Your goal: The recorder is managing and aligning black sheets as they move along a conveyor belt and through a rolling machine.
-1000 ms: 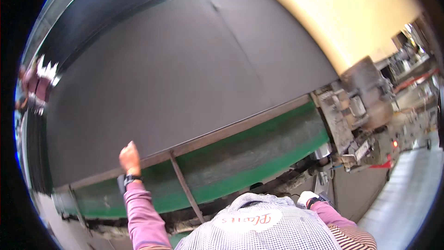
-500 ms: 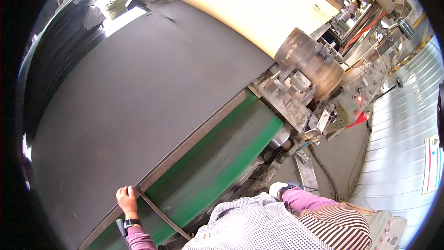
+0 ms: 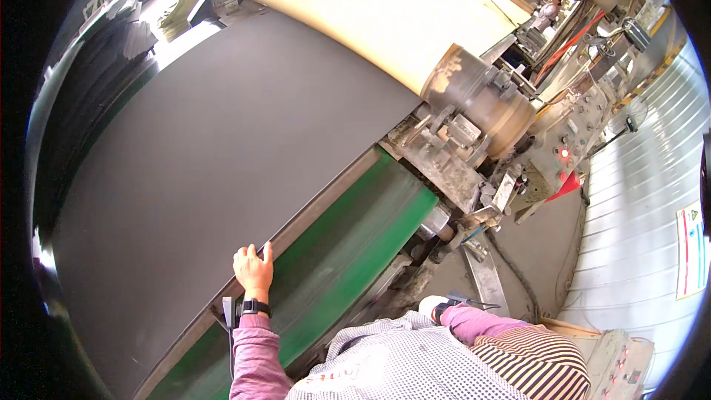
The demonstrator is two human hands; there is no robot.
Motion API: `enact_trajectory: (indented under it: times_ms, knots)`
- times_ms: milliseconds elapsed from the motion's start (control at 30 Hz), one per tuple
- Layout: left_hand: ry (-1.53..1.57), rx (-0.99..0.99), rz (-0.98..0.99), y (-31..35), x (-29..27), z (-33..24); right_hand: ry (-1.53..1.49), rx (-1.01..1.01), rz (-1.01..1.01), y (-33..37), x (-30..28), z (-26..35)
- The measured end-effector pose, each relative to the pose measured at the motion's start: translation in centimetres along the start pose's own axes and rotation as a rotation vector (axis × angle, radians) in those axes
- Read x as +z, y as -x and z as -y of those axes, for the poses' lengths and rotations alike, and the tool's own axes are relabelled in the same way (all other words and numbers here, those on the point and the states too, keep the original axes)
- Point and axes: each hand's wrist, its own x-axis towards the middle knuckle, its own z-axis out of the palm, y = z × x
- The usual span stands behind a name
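My left hand (image 3: 253,270) rests on the long metal rail (image 3: 315,216) along the near edge of a wide dark grey sheet (image 3: 222,133). Its fingers lie over the rail onto the sheet's border, with the thumb apart. A black strap and a small grey device (image 3: 229,312) sit at that wrist. Below the rail runs a green belt (image 3: 348,233). My right hand (image 3: 429,306), in a white glove with a black wrist strap, is low beside my patterned apron (image 3: 400,355). Its fingers are hidden, so what it holds cannot be made out.
A large pale yellow roll (image 3: 370,11) lies across the sheet's far end. Beside it is a blurred brown drum (image 3: 478,100) among machine parts. A control panel (image 3: 570,141) with a red light stands right, before a corrugated white wall (image 3: 637,230). Another person (image 3: 548,11) is far back.
My left hand has moved along the rail, farther up and to the right. Dark marks near the sheet's far end are no longer visible. My right hand stays low by the apron.
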Motion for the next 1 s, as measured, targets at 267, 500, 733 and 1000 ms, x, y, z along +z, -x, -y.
enact_trajectory:
  times_ms: [267, 500, 733, 1000]
  knots:
    - [-0.242, -0.197, 0.241, 2.8, -5.9, 11.5, 0.052, -0.009, -0.028, 0.3, 0.5, -0.8]
    - [-0.560, -0.168, 0.277, 5.4, -6.7, 16.7, 0.022, -0.018, -0.123, 1.1, 0.7, -0.8]
    - [-0.424, -0.158, -0.196, 5.9, -7.4, 14.9, 0.230, -0.111, -0.011, -5.6, 1.8, -3.0]
    - [-0.237, -0.352, -0.020, 5.9, -4.6, 16.2, 0.381, -0.195, 0.052, -8.4, 0.2, -2.9]
